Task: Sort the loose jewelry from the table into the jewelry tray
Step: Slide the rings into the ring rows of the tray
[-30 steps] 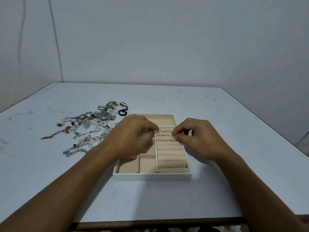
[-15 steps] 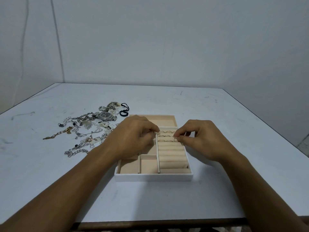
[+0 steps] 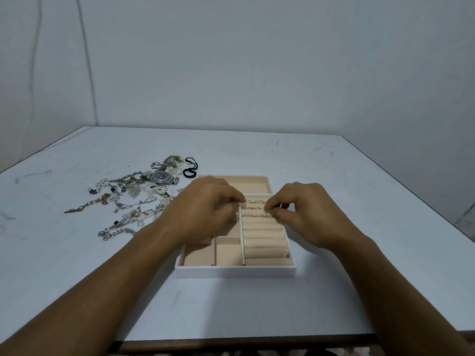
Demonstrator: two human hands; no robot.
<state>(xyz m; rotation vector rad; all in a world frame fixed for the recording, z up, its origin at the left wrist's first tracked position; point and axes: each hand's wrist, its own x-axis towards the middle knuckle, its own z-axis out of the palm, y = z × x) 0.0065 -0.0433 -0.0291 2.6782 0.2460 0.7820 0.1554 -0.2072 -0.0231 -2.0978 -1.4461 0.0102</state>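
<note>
A white jewelry tray (image 3: 235, 271) with beige lining lies in the middle of the table. Several thin rings (image 3: 253, 208) stand in the slots between its padded rolls at the right. My right hand (image 3: 305, 211) pinches a ring (image 3: 267, 214) at the third slot, on the right end of the rolls. My left hand (image 3: 205, 211) lies curled over the tray's left compartments, its fingertips at the divider near the rings; whether it holds anything is hidden. Loose jewelry (image 3: 133, 199) lies in a heap on the table left of the tray.
The heap holds a silver watch (image 3: 160, 176), silver chains (image 3: 115, 233), a gold chain (image 3: 88, 202) and a black cord (image 3: 190, 168). The white table (image 3: 334, 291) ends at a dark front edge close to me. A wall stands behind.
My right hand has moved the ring slightly down and right along the rolls. My left hand has hardly moved.
</note>
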